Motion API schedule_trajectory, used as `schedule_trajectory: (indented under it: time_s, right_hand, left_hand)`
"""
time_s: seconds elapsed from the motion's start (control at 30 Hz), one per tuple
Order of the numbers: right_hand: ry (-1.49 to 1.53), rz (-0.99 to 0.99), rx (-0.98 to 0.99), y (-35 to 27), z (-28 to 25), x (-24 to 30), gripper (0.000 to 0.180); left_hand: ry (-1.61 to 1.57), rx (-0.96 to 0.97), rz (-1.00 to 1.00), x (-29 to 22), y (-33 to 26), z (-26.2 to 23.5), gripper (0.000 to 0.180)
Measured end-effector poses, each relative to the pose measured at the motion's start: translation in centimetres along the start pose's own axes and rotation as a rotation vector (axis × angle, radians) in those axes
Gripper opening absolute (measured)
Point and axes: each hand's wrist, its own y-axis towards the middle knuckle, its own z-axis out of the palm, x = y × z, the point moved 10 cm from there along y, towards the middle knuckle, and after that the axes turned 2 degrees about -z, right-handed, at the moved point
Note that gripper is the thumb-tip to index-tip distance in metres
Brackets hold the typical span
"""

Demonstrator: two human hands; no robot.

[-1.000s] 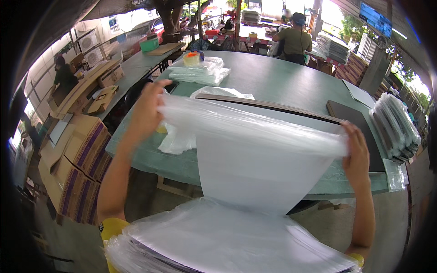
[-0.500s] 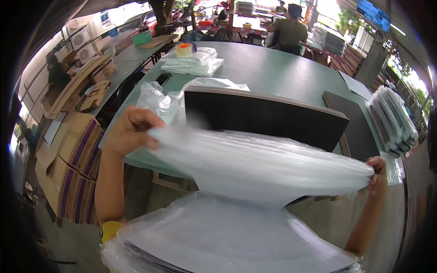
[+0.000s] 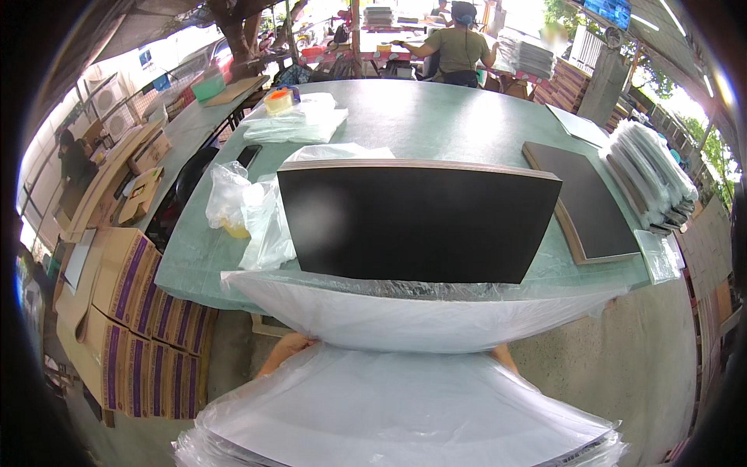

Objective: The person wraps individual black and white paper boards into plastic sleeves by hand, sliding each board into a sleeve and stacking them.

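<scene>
While clear plastic bag [image 3: 420, 315] hung stretched along tabletop [image 3: 436, 117] near edge, lower centre of frame, below black board [image 3: 416, 218], both hands sat hidden behind it; grip could not be told. Risk: slack film snagging board corner, tearing.

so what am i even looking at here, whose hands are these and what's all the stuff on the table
This is one picture, taken by a wide-angle camera worn on a person's head, looking down at their own work; the lens bends straight edges. No machine: just bare hands. Only part of the left hand and a bit of the right arm show, mostly hidden under a clear plastic bag stretched along the near edge of the green table. Whether they grip it cannot be seen. On the table lie a large black board, a second black board, crumpled plastic bags and wrapped boards stacked on the right. A pile of clear bags lies nearest the camera.
</scene>
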Motion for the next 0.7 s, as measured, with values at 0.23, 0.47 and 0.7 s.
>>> schedule_trajectory:
  time_s: [0.23, 0.47, 0.7]
  right_hand:
    - [-0.122, -0.027, -0.036, 1.1, 0.4, -0.4, 0.027]
    - [0.347, -0.51, 0.383, -12.3, 1.6, 24.5, 0.028]
    - [-0.265, -0.384, 1.265, -16.0, 14.3, 17.7, 0.049]
  left_hand:
    - [1.274, -0.471, -0.25, 0.2, 0.3, -2.4, 0.012]
    - [0.629, 0.053, 0.515, -16.4, -13.0, 18.5, 0.022]
    - [0.809, 0.42, 0.24, -5.0, -2.3, 17.1, 0.032]
